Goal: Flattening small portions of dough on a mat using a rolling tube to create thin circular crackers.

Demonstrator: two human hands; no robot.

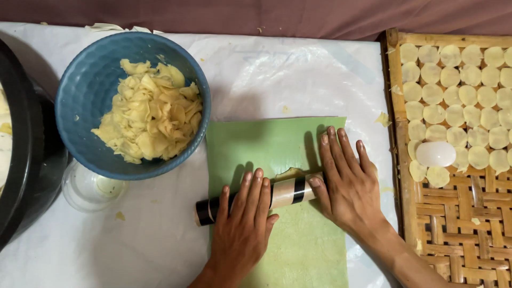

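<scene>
A black and tan striped rolling pin point(285, 192) lies across a green mat point(277, 144) on the white sheet. My left hand point(242, 221) rests flat on the pin's left part, fingers together and stretched forward. My right hand point(346, 178) presses flat on the pin's right end, fingers spread over the mat. A thin piece of pale yellow dough point(289, 173) peeks out just beyond the pin, between my hands. Neither hand is closed around anything.
A blue bowl point(88, 90) of yellow dough scraps stands at the left, with a small clear glass dish point(80, 189) below it and a black pot point(24, 160) at the far left. A woven bamboo tray point(458, 224) at the right holds several round dough discs point(453, 96) and a white oval cutter point(436, 153).
</scene>
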